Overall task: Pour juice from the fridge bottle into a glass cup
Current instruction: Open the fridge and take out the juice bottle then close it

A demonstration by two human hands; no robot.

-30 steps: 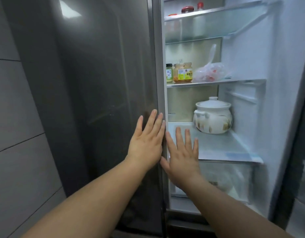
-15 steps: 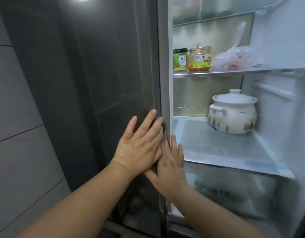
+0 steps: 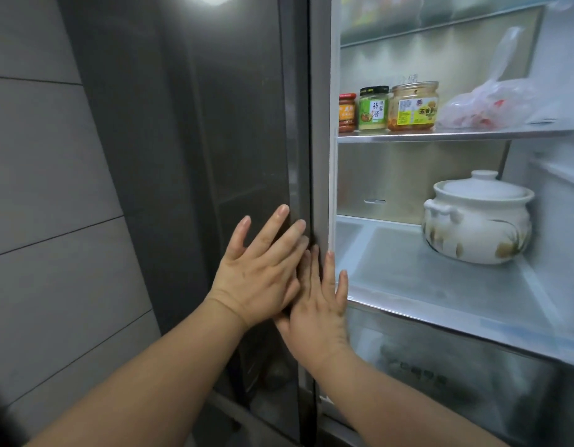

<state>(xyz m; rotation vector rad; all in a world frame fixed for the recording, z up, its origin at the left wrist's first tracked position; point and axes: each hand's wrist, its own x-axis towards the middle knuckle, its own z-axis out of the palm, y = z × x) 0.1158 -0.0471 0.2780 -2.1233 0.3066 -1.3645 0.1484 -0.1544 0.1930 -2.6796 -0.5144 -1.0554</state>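
Task barely begun. Left hand (image 3: pixel 260 279) lay flat on closed fridge door (image 3: pixel 198 140), fingers (image 3: pixel 272 224) straight, apart; right hand (image 3: pixel 318 311) at door's right edge, fingers straight, empty. Right of door: jars (image 3: pixel 411 106), ceramic pot (image 3: pixel 476 227); juice bottle, glass cup unseen. Fetching, pouring remained.

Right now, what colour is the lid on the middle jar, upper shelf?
Black. The lid tops the green-labelled jar; it shows in the head view.

The left hand (image 3: pixel 260 279) covers part of the right hand (image 3: pixel 318 314); goods on the top shelf (image 3: pixel 440 30) — blurred, unreadable; the near drawer (image 3: pixel 440 375) shows only murky shapes.
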